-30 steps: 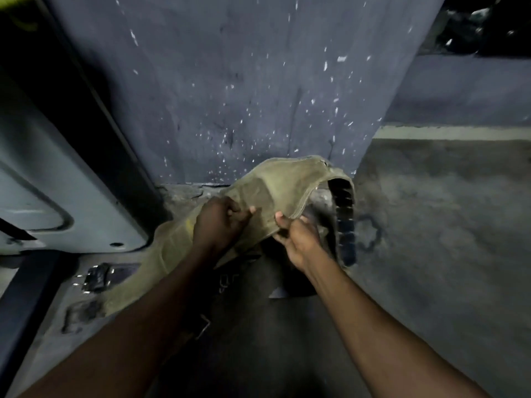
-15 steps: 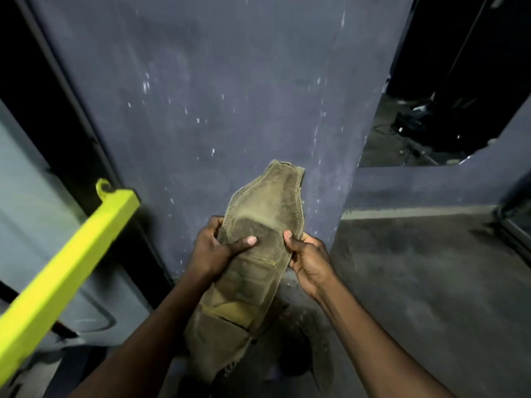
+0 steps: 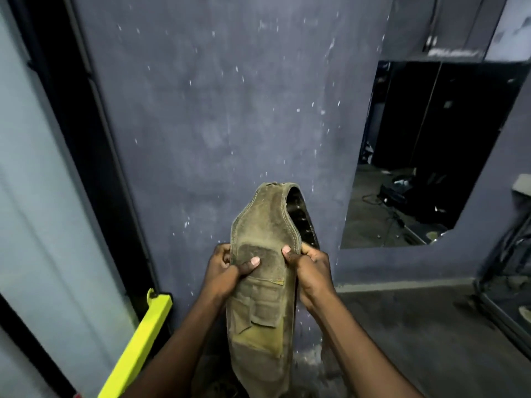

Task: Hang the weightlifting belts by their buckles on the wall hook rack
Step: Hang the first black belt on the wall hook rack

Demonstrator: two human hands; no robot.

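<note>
A worn tan suede weightlifting belt [image 3: 263,225] is held upright in front of a blue-grey pillar [image 3: 230,110]. My left hand [image 3: 227,270] grips its left edge with the thumb pressed on the suede face. My right hand [image 3: 309,268] grips its right edge. The belt's dark strap with holes [image 3: 301,219] curls behind on the right side. The lower part of the belt hangs down between my forearms. No buckle and no hook rack are in view.
A yellow square bar [image 3: 140,343] slants up from the lower left beside a black frame [image 3: 94,139] and a pale panel [image 3: 43,196]. On the right a dark opening [image 3: 425,153] shows cables and gear on a floor. Grey floor [image 3: 416,326] lies at right.
The belt has been lifted from the floor to chest height and turned upright. My view has tilted up, so the yellow bar and the dark opening came into sight.
</note>
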